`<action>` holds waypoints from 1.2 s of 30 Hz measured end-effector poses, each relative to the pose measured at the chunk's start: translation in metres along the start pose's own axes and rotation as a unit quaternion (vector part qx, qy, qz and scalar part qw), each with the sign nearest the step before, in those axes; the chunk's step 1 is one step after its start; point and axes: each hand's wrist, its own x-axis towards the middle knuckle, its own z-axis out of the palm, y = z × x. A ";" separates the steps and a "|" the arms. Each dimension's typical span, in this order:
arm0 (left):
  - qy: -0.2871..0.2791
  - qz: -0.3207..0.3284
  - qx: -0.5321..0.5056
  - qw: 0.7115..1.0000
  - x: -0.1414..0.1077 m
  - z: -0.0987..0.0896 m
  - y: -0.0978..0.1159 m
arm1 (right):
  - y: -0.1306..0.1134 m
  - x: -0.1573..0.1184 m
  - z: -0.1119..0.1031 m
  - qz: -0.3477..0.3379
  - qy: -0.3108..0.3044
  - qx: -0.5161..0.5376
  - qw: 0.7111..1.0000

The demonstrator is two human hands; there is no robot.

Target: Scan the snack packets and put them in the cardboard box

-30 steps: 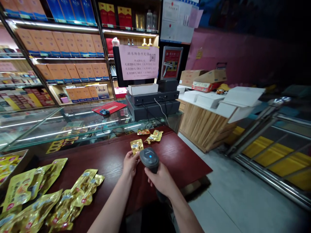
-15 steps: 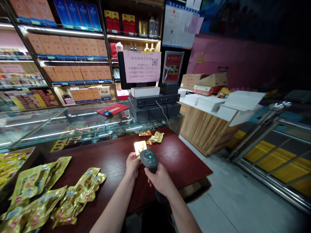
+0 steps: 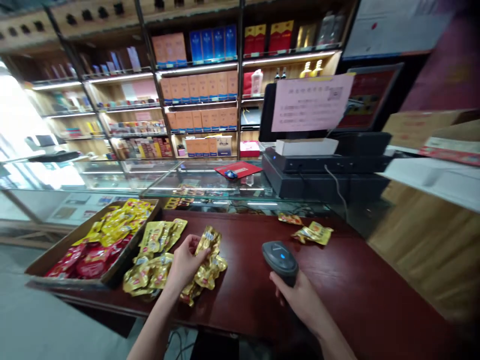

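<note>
My left hand (image 3: 188,262) is over the right-hand pile of gold foil snack packets, its thumb and fingers closed on a gold snack packet (image 3: 209,239). More gold packets (image 3: 208,272) lie under and beside that hand. My right hand (image 3: 300,295) grips a dark handheld barcode scanner (image 3: 281,257) by its handle. A blue light shows on the scanner's head, which is raised above the dark red tabletop (image 3: 247,280). Left of my left hand is another group of gold packets (image 3: 159,237). Two small packets, one of them gold (image 3: 314,233), lie beyond the scanner.
An open cardboard box (image 3: 123,267) of yellow and red packets stands at the left. Behind the table run a glass counter (image 3: 161,187) with a mouse (image 3: 230,174) and a monitor bearing a pink notice (image 3: 311,105). Stocked shelves line the back. A wooden cabinet (image 3: 408,240) is at the right.
My view has turned left. My left hand has moved from in front of the scanner, where it held a lit packet, to the gold pile. The scanner's light has gone from green to blue.
</note>
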 end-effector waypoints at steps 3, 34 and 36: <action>0.015 0.028 0.099 0.995 -0.012 -0.028 -0.009 | -0.003 0.008 0.015 0.014 -0.015 -0.007 1.000; -0.188 0.286 0.378 0.860 0.049 0.222 0.067 | 0.014 0.004 -0.083 0.099 0.125 0.043 0.986; -0.209 0.295 0.384 0.849 0.057 0.262 0.071 | 0.015 0.002 -0.096 0.109 0.137 0.058 0.983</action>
